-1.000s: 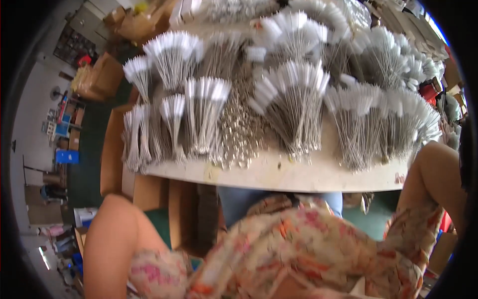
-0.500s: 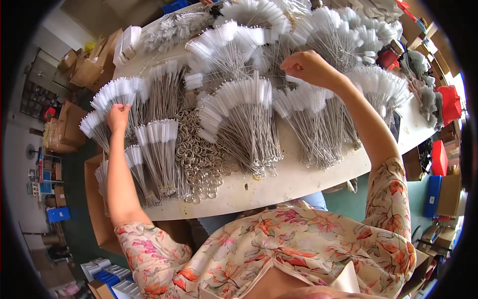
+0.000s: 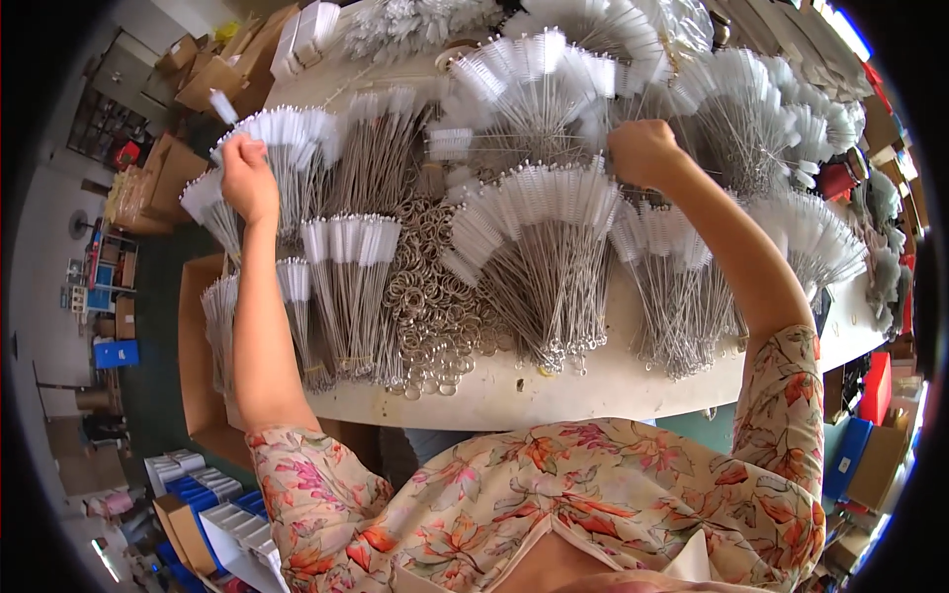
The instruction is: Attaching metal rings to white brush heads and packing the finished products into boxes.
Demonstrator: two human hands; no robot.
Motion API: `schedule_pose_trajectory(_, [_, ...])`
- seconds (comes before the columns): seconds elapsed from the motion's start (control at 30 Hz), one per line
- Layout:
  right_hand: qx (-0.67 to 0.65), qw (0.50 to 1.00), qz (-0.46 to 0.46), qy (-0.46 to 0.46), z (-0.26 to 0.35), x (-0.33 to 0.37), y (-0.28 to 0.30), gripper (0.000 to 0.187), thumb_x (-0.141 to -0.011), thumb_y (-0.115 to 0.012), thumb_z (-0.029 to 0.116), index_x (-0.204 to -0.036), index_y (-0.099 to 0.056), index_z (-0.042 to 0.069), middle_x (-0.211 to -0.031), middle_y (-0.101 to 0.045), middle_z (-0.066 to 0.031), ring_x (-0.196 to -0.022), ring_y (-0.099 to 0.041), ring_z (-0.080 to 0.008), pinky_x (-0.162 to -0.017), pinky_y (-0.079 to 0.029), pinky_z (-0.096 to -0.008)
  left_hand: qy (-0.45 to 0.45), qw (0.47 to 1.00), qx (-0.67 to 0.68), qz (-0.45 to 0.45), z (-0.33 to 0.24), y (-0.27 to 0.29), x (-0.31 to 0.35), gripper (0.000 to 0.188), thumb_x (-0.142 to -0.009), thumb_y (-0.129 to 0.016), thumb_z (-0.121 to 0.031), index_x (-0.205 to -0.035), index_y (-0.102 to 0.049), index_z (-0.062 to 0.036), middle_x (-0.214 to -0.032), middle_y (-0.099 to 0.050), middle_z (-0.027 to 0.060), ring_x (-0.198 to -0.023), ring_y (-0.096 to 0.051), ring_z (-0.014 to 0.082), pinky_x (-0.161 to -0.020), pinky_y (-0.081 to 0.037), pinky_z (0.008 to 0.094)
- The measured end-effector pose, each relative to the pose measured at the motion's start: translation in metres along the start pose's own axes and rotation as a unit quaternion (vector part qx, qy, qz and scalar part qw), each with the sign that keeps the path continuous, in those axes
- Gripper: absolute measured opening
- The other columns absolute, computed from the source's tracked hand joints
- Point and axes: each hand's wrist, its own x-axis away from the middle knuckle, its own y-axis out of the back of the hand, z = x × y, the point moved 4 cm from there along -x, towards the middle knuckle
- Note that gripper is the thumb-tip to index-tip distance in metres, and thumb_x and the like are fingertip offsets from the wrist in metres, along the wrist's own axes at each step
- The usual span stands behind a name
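Note:
My left hand (image 3: 249, 180) is closed at the left side of the table. A thin wire brush (image 3: 223, 106) sticks up from it, its white bristle head clear of the bundle beside it. Right behind that hand stands a bundle of white-bristled wire brushes (image 3: 292, 128). My right hand (image 3: 645, 153) has its fingers curled together between the large middle brush bundle (image 3: 549, 257) and the bundle to its right (image 3: 682, 287). Whatever lies between those fingers is hidden. A heap of metal rings (image 3: 430, 296) lies between the left and middle bundles.
More brush bundles cover the back of the white table (image 3: 494, 395), next to clear plastic wrapping (image 3: 682, 25). A dark red jar-like object (image 3: 838, 180) stands at the right. An open cardboard box (image 3: 203, 346) sits beside the table's left edge, with cartons (image 3: 213, 79) beyond.
The view has shifted, so the table appears further right. A brush head now rises above my left hand. My right hand has moved left toward the middle bundle, its fingers more tightly curled.

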Motion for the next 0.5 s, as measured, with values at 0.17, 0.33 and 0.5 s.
schedule_pose_trajectory(0.17, [0.059, 0.998, 0.033, -0.016, 0.005, -0.029, -0.040, 0.017, -0.069, -0.064, 0.016, -0.085, -0.070, 0.015, -0.087, -0.068, -0.0008, -0.080, -0.066, -0.0198, -0.058, -0.051, -0.0323, 0.079, 0.937, -0.073, 0.331, -0.022, -0.081, 0.017, 0.028, -0.082, -0.059, -0.034, -0.085, -0.062, -0.0071, -0.076, -0.065, 0.0095, -0.068, -0.062, 0.0197, -0.065, -0.046, 0.0323])
schedule_pose_trajectory(0.33, [0.007, 0.993, -0.105, -0.060, -0.015, -0.019, 0.002, 0.015, -0.069, -0.062, 0.018, -0.081, -0.069, 0.012, -0.084, -0.068, -0.0046, -0.078, -0.066, -0.0220, -0.063, -0.052, -0.0333, 0.014, 0.849, -0.207, 0.486, 0.023, -0.112, 0.051, 0.029, -0.068, -0.069, -0.032, -0.076, -0.065, -0.0048, -0.078, -0.065, 0.0166, -0.075, -0.063, 0.0308, -0.069, -0.048, 0.0375])
schedule_pose_trajectory(0.5, [-0.168, 0.937, -0.258, -0.166, -0.091, -0.011, 0.035, 0.018, -0.087, -0.048, 0.023, -0.098, -0.057, 0.013, -0.075, -0.063, -0.0091, -0.066, -0.062, -0.0188, -0.055, -0.052, -0.0323, 0.015, 0.869, -0.128, 0.477, 0.005, -0.113, 0.054, 0.015, -0.075, -0.062, -0.017, -0.073, -0.063, -0.0022, -0.069, -0.065, 0.0125, -0.066, -0.063, 0.0250, -0.065, -0.048, 0.0332])
